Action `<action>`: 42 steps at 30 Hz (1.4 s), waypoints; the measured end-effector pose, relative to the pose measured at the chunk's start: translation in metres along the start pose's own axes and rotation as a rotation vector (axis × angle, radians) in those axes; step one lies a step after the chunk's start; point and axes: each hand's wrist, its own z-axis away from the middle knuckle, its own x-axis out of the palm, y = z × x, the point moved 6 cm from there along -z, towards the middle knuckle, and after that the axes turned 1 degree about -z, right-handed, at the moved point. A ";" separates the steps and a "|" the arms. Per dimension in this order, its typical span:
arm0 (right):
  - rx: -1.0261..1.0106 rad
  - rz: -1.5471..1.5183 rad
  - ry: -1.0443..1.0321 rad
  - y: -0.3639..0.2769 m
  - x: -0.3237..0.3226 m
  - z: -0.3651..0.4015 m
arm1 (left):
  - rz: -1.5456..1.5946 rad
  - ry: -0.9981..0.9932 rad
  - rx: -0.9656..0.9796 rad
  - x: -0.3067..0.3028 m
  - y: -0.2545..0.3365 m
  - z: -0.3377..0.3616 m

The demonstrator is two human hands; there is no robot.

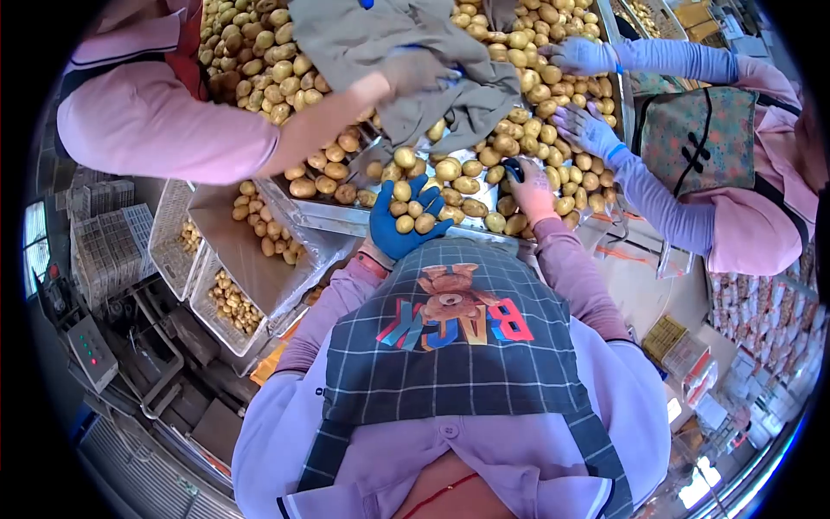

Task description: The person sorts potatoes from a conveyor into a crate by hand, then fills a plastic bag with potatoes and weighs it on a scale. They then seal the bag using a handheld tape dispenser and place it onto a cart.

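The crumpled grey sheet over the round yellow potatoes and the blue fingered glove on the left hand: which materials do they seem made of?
The grey sheet seems matte cloth, falling in soft folds. The blue glove looks dull and snug, perhaps knit or rubber-coated; its texture is unclear.

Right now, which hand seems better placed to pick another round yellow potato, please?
Probably the right hand: it reaches among loose round yellow potatoes, while the blue-gloved left hand cradles several.
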 end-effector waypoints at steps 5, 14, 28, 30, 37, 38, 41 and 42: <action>-0.147 -0.112 0.168 0.005 0.000 0.034 | -0.700 -0.019 0.471 0.013 0.046 0.031; -0.135 -0.291 0.139 -0.011 -0.018 0.035 | -0.268 0.220 0.737 -0.135 0.068 0.349; -0.973 -0.025 -0.410 -0.186 0.088 0.064 | -1.831 1.327 1.397 -0.014 0.113 0.232; -0.908 0.149 -0.509 -0.134 0.055 0.072 | -2.128 0.910 1.207 0.003 0.150 0.173; -0.215 0.058 -0.069 0.023 0.008 0.057 | -2.881 1.172 0.263 0.013 0.078 0.016; -0.136 0.024 0.053 0.016 0.017 0.066 | -2.899 1.103 0.228 0.021 0.052 0.008; -0.475 0.238 -0.232 -0.029 0.016 0.094 | -2.839 0.581 0.146 -0.002 0.015 -0.005; -0.383 0.119 -0.266 -0.005 0.015 0.091 | -2.845 0.294 0.172 0.002 0.001 -0.001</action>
